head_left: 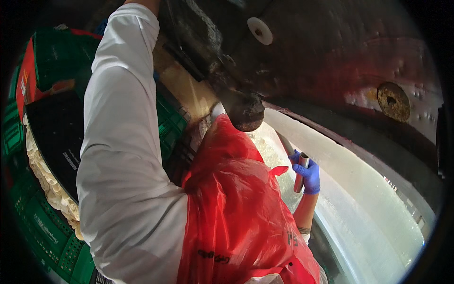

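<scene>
My right hand (310,176), in a blue glove, is closed around a short shiny metal tube (298,183) with a dark end at its top. It is held beside my red plastic apron (231,203), over the pale inside of a big curved vessel (354,189). My left arm (118,128), in a white sleeve, reaches up and out past the top edge. Only a bit of its wrist shows there; the left hand itself is out of sight.
Green plastic crates (52,236) stand at the left, with a black panel (59,137) and a row of pale, rounded pieces (45,180) beside them. Overhead on the right is a dark, stained metal body (326,52). A dark rounded knob (248,113) juts out near the middle.
</scene>
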`<move>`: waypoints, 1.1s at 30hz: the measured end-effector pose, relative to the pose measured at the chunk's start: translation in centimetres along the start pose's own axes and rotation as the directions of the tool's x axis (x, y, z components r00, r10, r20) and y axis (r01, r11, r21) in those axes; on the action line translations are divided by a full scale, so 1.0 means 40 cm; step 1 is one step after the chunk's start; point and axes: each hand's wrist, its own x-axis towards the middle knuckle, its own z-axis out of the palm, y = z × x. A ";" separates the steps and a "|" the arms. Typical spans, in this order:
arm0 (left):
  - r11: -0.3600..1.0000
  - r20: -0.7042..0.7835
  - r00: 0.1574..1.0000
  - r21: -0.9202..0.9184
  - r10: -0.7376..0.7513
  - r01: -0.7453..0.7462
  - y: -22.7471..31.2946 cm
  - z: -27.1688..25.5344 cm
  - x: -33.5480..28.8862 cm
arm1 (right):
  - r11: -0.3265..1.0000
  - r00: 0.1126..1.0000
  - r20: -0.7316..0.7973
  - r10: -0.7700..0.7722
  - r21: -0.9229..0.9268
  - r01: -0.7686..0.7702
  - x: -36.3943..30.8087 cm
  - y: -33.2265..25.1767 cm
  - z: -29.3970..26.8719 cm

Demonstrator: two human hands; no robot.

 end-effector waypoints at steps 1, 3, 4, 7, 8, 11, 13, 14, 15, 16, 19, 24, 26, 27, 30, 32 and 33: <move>0.998 0.037 0.999 -0.065 0.027 -0.025 0.014 0.002 -0.025 | 0.998 0.998 0.068 0.014 -0.056 -0.010 -0.003 -0.003 -0.003; 0.998 0.174 0.984 -0.056 0.024 -0.014 -0.035 0.010 0.043 | 0.985 0.975 0.218 0.041 -0.172 -0.003 -0.005 -0.008 -0.019; 0.997 0.181 0.981 -0.049 0.071 -0.063 -0.082 0.010 0.088 | 0.972 0.954 0.298 0.035 -0.233 0.037 -0.005 0.005 -0.027; 0.946 0.369 0.928 -0.312 0.043 0.081 -0.046 0.018 -0.017 | 0.896 0.908 0.413 -0.074 -0.371 0.243 -0.030 0.063 -0.025; 0.940 0.395 0.919 -0.320 0.016 0.121 -0.028 -0.013 -0.060 | 0.944 0.933 0.356 -0.057 -0.284 0.167 -0.049 0.045 -0.005; 0.929 0.359 0.933 -0.337 -0.021 0.150 0.071 -0.167 -0.219 | 0.986 0.973 0.211 0.094 -0.158 -0.061 -0.060 0.061 -0.017; 0.857 0.186 0.982 -0.511 0.028 0.072 0.134 -0.250 -0.331 | 0.985 0.989 0.028 -0.143 -0.099 0.145 -0.053 0.062 -0.035; 0.800 0.141 0.974 -0.597 0.179 -0.061 0.159 -0.292 -0.396 | 0.968 0.969 -0.048 -0.242 0.059 0.245 -0.052 0.060 -0.062; 0.721 0.080 0.944 -0.667 0.321 -0.189 0.183 -0.349 -0.475 | 0.959 0.960 -0.154 -0.235 0.124 0.255 -0.077 -0.009 -0.062; 0.704 0.163 0.932 -0.700 0.324 -0.122 0.248 -0.436 -0.597 | 0.919 0.924 -0.134 -0.358 0.126 0.374 -0.082 -0.033 -0.104; 0.586 0.405 0.813 -0.804 0.418 0.099 0.372 -0.623 -0.916 | 0.803 0.843 -0.137 -0.520 0.258 0.537 -0.173 -0.151 -0.150; 0.560 0.344 0.527 -0.760 0.777 -0.330 0.481 -0.730 -1.222 | 0.694 0.792 -0.089 -0.603 0.430 0.577 -0.166 -0.124 -0.211; 0.568 0.392 0.497 -0.777 0.774 -0.271 0.524 -0.706 -1.299 | 0.733 0.773 -0.225 -0.594 0.246 0.635 -0.096 -0.014 -0.147; 0.578 0.426 0.478 -0.781 0.769 -0.235 0.539 -0.691 -1.336 | 0.804 0.811 -0.333 -0.482 0.200 0.560 -0.034 0.063 -0.104; 0.611 0.522 0.409 -0.782 0.748 -0.120 0.585 -0.618 -1.412 | 0.683 0.841 -0.156 -0.517 0.518 0.516 0.051 0.136 -0.111; 0.628 0.581 0.349 -0.778 0.735 -0.026 0.629 -0.562 -1.449 | 0.673 0.859 -0.192 -0.475 0.550 0.495 0.025 0.125 -0.086; 0.687 0.628 0.304 -0.712 0.716 -0.145 0.673 -0.533 -1.470 | 0.645 0.850 -0.222 -0.478 0.567 0.512 0.006 0.094 -0.081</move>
